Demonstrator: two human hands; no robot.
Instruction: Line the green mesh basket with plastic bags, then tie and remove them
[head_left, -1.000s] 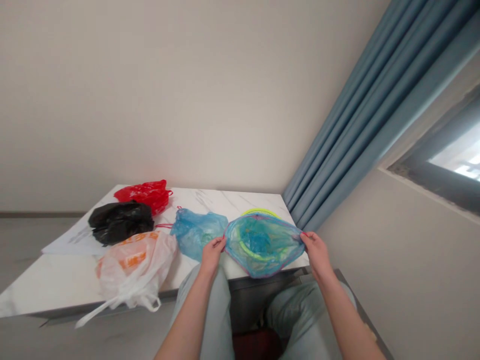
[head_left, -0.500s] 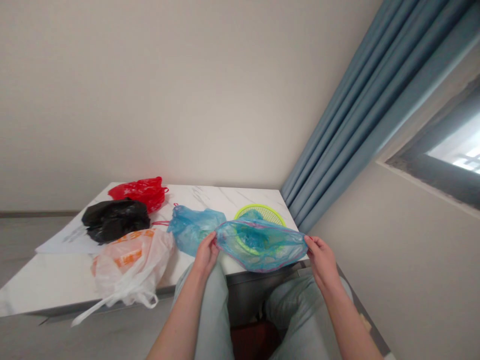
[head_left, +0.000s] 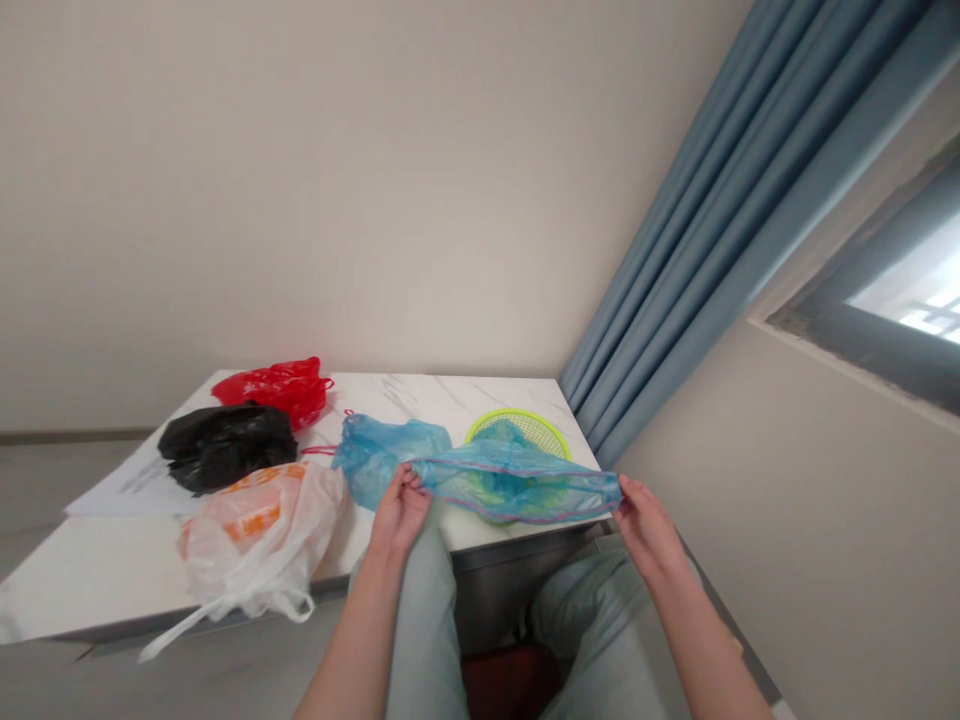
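My left hand (head_left: 400, 512) and my right hand (head_left: 649, 530) pinch opposite ends of a translucent blue plastic bag (head_left: 517, 484) with a pink drawstring hem. The bag is pulled taut into a narrow band just above the table's front edge. Behind it sits a round lime-green plastic basket (head_left: 525, 430), partly covered by the bag. A second blue plastic bag (head_left: 382, 462) lies crumpled just beyond my left hand, with a red string at its side.
A white marble-patterned table (head_left: 457, 398) holds a black plastic bag (head_left: 225, 448), a red plastic bag (head_left: 281, 392), a white-and-orange plastic bag (head_left: 255, 540) and a paper sheet (head_left: 127, 488). A blue curtain (head_left: 712, 230) and a window (head_left: 900, 300) stand to the right.
My hands have drawn apart and pulled the blue bag flatter and tighter. More of the green basket now shows behind it.
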